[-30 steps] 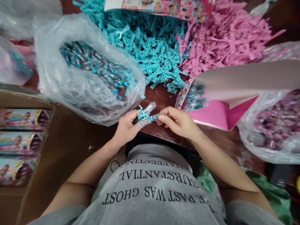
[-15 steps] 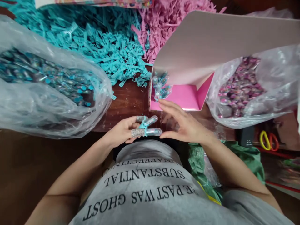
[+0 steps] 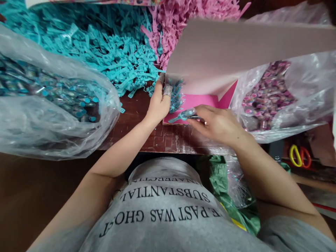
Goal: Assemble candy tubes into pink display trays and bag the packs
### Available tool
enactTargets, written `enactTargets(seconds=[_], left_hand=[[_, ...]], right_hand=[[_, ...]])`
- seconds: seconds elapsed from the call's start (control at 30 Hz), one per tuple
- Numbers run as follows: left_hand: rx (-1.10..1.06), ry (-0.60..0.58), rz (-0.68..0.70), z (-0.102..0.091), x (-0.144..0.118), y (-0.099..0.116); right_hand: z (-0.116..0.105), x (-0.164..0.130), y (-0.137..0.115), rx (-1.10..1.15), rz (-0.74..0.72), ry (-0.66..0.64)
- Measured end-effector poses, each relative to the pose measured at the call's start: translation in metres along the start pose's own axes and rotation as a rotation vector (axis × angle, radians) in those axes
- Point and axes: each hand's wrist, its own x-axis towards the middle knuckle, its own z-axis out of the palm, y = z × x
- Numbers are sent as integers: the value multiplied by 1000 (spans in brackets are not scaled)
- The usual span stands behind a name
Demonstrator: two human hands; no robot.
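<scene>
Grips box (image 3: 210, 63) at its left wall in left hand (image 3: 159, 103); pinches at least one blue vial (image 3: 187, 113) in right hand (image 3: 219, 124), at box's front edge. Shows table (image 3: 170, 140) bearing blue heap (image 3: 112, 52), smaller pink heap (image 3: 174, 33), left bag (image 3: 42, 120), right bag (image 3: 309, 71), box between bags, clustered vials (image 3: 177, 96) inside by left wall.

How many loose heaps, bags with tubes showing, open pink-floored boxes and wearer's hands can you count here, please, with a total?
Heaps: 2, the blue heap and the pink heap
Bags: 2, the left bag and the right bag
Boxes: 1, the box
Hands: 2, the left hand and the right hand
Total: 7
</scene>
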Motion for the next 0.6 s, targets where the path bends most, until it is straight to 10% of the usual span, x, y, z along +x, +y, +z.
enactTargets(seconds=[0.6], left_hand=[[-71,10,-49,1,-8,-1]], right_hand=[[-12,30,-34,-277,-71,-191]])
